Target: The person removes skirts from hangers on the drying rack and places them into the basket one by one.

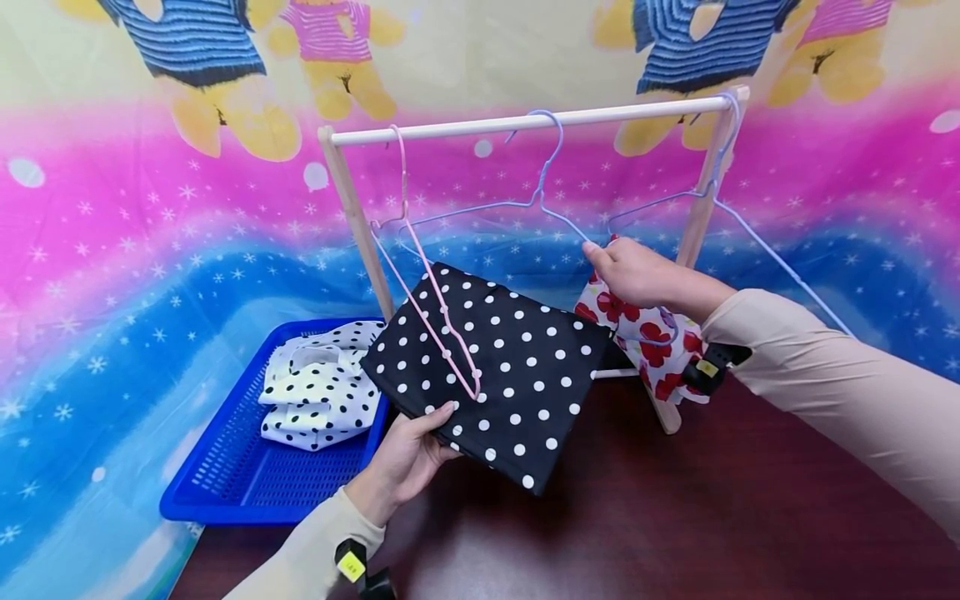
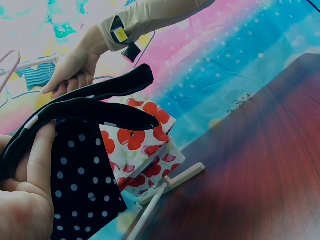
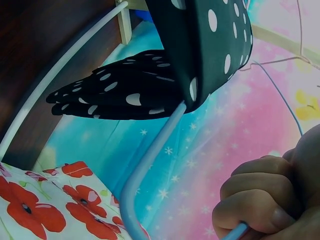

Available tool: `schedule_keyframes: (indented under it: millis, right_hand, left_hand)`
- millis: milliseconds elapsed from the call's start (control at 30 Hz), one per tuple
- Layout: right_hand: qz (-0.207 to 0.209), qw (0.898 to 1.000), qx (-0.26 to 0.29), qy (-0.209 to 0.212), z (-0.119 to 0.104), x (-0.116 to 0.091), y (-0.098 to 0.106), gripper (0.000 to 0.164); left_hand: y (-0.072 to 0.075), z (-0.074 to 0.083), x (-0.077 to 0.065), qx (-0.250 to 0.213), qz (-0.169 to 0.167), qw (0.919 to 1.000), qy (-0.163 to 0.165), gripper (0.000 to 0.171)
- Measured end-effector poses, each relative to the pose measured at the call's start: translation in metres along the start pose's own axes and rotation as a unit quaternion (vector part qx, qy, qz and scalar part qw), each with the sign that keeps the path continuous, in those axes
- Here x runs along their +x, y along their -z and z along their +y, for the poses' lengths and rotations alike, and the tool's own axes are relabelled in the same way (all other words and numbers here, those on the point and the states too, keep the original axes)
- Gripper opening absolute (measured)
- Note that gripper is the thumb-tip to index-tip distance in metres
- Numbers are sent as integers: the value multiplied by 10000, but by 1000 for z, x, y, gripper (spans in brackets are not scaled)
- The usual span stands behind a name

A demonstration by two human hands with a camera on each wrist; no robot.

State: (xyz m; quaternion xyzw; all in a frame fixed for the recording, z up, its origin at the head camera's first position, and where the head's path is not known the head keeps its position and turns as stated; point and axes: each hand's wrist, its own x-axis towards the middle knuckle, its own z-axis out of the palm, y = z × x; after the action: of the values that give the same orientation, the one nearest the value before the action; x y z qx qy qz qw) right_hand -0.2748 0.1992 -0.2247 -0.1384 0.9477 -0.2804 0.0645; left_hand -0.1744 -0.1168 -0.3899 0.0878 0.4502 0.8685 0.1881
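Note:
My left hand (image 1: 411, 454) pinches the lower edge of a folded black cloth with white polka dots (image 1: 517, 367), thumb on top and fingers underneath. My right hand (image 1: 641, 271) grips the right shoulder of a blue-violet wire hanger (image 1: 551, 162), whose hook sits over the rack's bar. In the right wrist view, the hanger's lower wire (image 3: 150, 155) runs into the fold of the dotted cloth (image 3: 135, 97). A pink hanger (image 1: 405, 175) hangs in front of the cloth at the left. Behind my right hand hangs a white cloth with red flowers (image 1: 637, 342).
The rack has a white bar (image 1: 465, 127) on wooden posts. Another blue-violet hanger (image 1: 780, 254) hangs at its right end. A blue basket (image 1: 187, 492) at the left holds a white cloth with black dots (image 1: 322, 408). Everything stands on a dark red-brown table (image 1: 675, 517).

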Motion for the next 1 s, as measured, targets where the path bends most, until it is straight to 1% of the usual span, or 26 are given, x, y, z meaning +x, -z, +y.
schedule_keyframes:
  millis: [233, 467, 733, 1000]
  right_hand:
    - [-49, 10000, -35, -64, 0, 1, 0, 57]
    - [-54, 9999, -89, 9, 1, 2, 0, 58]
    - [-42, 10000, -58, -26, 0, 3, 2, 58]
    - [-74, 9999, -71, -5, 0, 3, 3, 58]
  left_hand:
    - [4, 2, -4, 6, -180, 9998, -50, 24]
    - [8, 5, -9, -2, -300, 9995, -106, 25]
    - [12, 7, -14, 9, -307, 9995, -121, 23]
    - [13, 3, -20, 2, -274, 9996, -59, 20]
